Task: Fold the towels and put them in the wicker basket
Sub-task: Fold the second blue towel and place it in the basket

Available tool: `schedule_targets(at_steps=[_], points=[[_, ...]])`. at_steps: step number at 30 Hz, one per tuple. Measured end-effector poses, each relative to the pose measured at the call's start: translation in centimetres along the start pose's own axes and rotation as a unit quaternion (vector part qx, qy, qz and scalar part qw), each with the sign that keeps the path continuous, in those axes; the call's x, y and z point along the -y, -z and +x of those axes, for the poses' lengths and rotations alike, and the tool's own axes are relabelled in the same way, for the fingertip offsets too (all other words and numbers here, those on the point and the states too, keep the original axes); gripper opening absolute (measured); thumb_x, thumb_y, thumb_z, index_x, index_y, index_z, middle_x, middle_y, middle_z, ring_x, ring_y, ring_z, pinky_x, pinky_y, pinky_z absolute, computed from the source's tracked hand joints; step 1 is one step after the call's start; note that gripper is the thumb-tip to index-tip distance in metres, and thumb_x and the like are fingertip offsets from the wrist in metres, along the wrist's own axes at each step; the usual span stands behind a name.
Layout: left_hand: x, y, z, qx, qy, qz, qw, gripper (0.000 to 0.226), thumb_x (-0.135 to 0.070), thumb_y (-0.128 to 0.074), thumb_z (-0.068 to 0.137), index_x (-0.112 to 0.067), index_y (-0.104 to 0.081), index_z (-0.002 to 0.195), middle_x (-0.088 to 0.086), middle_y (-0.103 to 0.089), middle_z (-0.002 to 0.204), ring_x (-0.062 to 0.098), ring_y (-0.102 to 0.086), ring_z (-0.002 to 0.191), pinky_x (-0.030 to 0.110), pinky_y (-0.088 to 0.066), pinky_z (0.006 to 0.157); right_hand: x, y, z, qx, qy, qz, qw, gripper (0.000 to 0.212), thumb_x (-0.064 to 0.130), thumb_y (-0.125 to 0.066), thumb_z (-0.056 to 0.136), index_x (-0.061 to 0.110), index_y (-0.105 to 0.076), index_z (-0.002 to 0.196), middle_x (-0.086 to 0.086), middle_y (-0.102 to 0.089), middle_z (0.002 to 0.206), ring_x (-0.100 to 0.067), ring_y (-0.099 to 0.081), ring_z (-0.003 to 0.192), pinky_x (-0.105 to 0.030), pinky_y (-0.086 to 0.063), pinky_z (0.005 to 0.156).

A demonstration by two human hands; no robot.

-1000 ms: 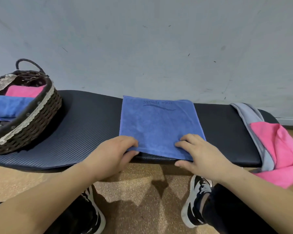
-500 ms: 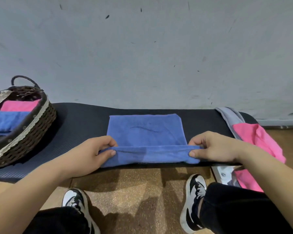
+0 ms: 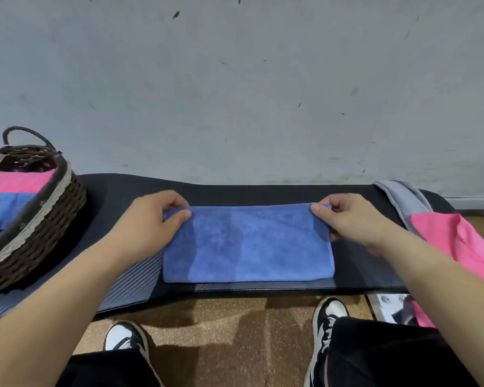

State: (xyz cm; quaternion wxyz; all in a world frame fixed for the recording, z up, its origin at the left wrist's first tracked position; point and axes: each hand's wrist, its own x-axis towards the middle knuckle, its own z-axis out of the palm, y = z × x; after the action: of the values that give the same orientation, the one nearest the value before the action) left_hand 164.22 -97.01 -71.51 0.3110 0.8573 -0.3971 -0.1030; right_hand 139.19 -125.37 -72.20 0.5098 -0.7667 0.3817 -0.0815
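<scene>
A blue towel [image 3: 248, 244] lies folded in half on the black padded bench [image 3: 263, 194], its fold along the near edge. My left hand [image 3: 151, 222] pinches the towel's far left corner and my right hand [image 3: 352, 219] pinches its far right corner. The dark wicker basket [image 3: 37, 227] stands at the bench's left end. Inside it lie a folded pink towel [image 3: 20, 181] and a folded blue towel [image 3: 3, 210]. A pink towel [image 3: 456, 241] and a grey towel [image 3: 405, 199] hang over the bench's right end.
A grey wall [image 3: 235, 93] rises right behind the bench. Below the bench is a tan floor [image 3: 224, 325] with my two black-and-white shoes [image 3: 327, 317] on it. The bench's near edge runs just under the towel.
Both hands lifted the towel's near edge and carried it away from me to the far edge, so the towel now lies folded in half. The camera tilted down slightly.
</scene>
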Motion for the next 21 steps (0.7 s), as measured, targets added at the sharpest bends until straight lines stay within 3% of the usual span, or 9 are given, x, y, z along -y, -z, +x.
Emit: schedule_targets(at_steps=[3,6,8,10,14,17,19,21], points=[[0.5,-0.6,2.8,0.032,-0.007,0.044,0.998,0.009,-0.022,-0.067,0.094,-0.031,-0.069,0.094,-0.017,-0.068,0.085,-0.002,-0.059,0.076,0.018,-0.040,0.063,-0.1,-0.7,2.3,-0.073,0.034,-0.182,0.980,0.019,0.033,-0.069,0.094,0.019,-0.073,0.083,-0.001,-0.069,0.074,-0.013,-0.061,0.066,-0.031,-0.052,0.063],[1.8,-2.1,4.3,0.085,0.019,0.116,0.989,0.008,-0.024,-0.068,0.092,-0.032,-0.066,0.092,-0.016,-0.065,0.089,0.004,-0.059,0.081,0.025,-0.041,0.066,-0.5,-1.5,3.8,-0.066,0.009,-0.267,0.961,0.013,0.037,-0.070,0.090,0.027,-0.071,0.083,0.009,-0.068,0.080,-0.010,-0.063,0.077,-0.032,-0.054,0.069],[2.6,-3.0,4.5,0.099,0.036,0.134,0.985,0.007,-0.027,-0.069,0.092,-0.032,-0.064,0.094,-0.012,-0.063,0.094,0.011,-0.058,0.085,0.027,-0.041,0.071,-0.9,-2.0,4.4,-0.052,-0.009,-0.290,0.956,0.012,0.037,-0.069,0.090,0.027,-0.070,0.083,0.010,-0.069,0.081,-0.012,-0.065,0.080,-0.037,-0.058,0.075],[2.8,-3.2,4.7,0.087,0.036,0.118,0.988,0.007,-0.025,-0.069,0.092,-0.030,-0.065,0.090,-0.012,-0.063,0.090,0.007,-0.057,0.080,0.025,-0.040,0.065,-1.2,-2.0,4.8,-0.051,-0.015,-0.285,0.957,0.011,0.035,-0.068,0.091,0.027,-0.068,0.084,0.008,-0.068,0.081,-0.013,-0.064,0.079,-0.037,-0.057,0.075],[1.9,-2.5,5.1,0.054,0.032,0.088,0.994,0.007,-0.021,-0.068,0.092,-0.026,-0.068,0.087,-0.008,-0.066,0.082,0.007,-0.058,0.072,0.023,-0.041,0.060,-1.3,-1.8,4.9,-0.059,-0.019,-0.250,0.966,0.011,0.029,-0.066,0.095,0.023,-0.065,0.086,0.001,-0.068,0.082,-0.016,-0.063,0.078,-0.031,-0.050,0.064],[2.1,-2.6,5.2,0.058,0.041,0.105,0.992,0.005,-0.026,-0.068,0.093,-0.026,-0.067,0.097,-0.009,-0.063,0.093,0.015,-0.061,0.084,0.029,-0.048,0.070,-1.5,-1.8,4.7,-0.062,-0.018,-0.245,0.967,0.009,0.031,-0.068,0.094,0.024,-0.065,0.088,0.003,-0.066,0.080,-0.012,-0.061,0.074,-0.029,-0.044,0.060],[2.4,-2.8,5.1,0.083,0.059,0.123,0.987,0.022,-0.034,-0.070,0.091,-0.026,-0.065,0.111,-0.008,-0.059,0.104,0.016,-0.061,0.094,0.035,-0.052,0.082,-1.5,-1.9,4.4,-0.068,-0.015,-0.257,0.964,0.012,0.035,-0.069,0.093,0.024,-0.066,0.097,0.006,-0.065,0.083,-0.011,-0.061,0.078,-0.031,-0.049,0.065],[2.2,-2.6,5.0,0.096,0.087,0.098,0.987,0.035,-0.042,-0.074,0.087,-0.030,-0.061,0.117,-0.010,-0.060,0.106,0.012,-0.061,0.094,0.034,-0.052,0.085,-1.2,-2.0,4.1,-0.088,0.012,-0.299,0.950,0.022,0.039,-0.067,0.092,0.026,-0.066,0.110,0.009,-0.061,0.096,-0.012,-0.060,0.088,-0.035,-0.051,0.074]])
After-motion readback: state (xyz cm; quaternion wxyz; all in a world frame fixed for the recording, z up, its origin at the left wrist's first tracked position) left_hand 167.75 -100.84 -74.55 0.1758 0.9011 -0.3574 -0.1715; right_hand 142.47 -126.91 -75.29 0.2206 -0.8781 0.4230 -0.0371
